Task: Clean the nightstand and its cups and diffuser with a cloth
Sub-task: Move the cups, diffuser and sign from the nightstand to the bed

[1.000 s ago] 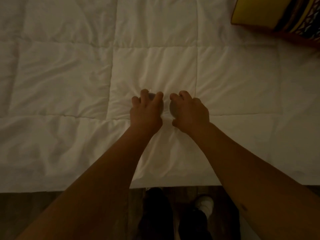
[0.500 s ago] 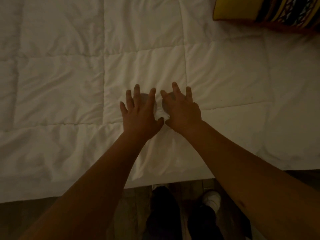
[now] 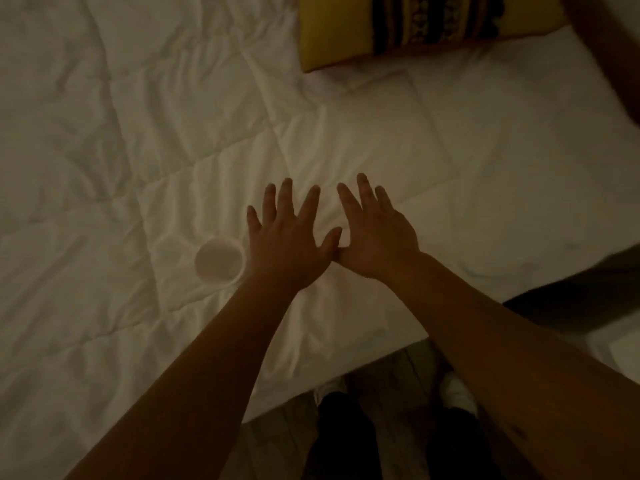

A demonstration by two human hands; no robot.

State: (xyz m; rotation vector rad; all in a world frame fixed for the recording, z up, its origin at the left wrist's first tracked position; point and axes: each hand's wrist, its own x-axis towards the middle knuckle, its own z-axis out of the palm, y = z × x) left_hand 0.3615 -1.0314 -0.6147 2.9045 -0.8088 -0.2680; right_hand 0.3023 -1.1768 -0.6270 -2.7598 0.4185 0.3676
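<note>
A white cup [image 3: 219, 264] stands upright on the white quilted bed cover [image 3: 173, 133], its mouth facing up. My left hand [image 3: 289, 242] hovers just to the right of it, fingers spread, holding nothing. My right hand [image 3: 375, 237] is beside the left one, thumbs nearly touching, fingers also spread and empty. A second cup is not visible; it may lie under my hands. No cloth, diffuser or nightstand is in view.
A yellow cushion with a dark patterned band [image 3: 398, 26] lies at the top of the bed. The bed's corner [image 3: 433, 327] is at lower right, with dark floor and my feet [image 3: 346, 427] below it. The room is dim.
Both hands have let go of the cups and opened, fingers spreading. The view has swung so the hands now sit to the right of one cup, which stands free on the bed.
</note>
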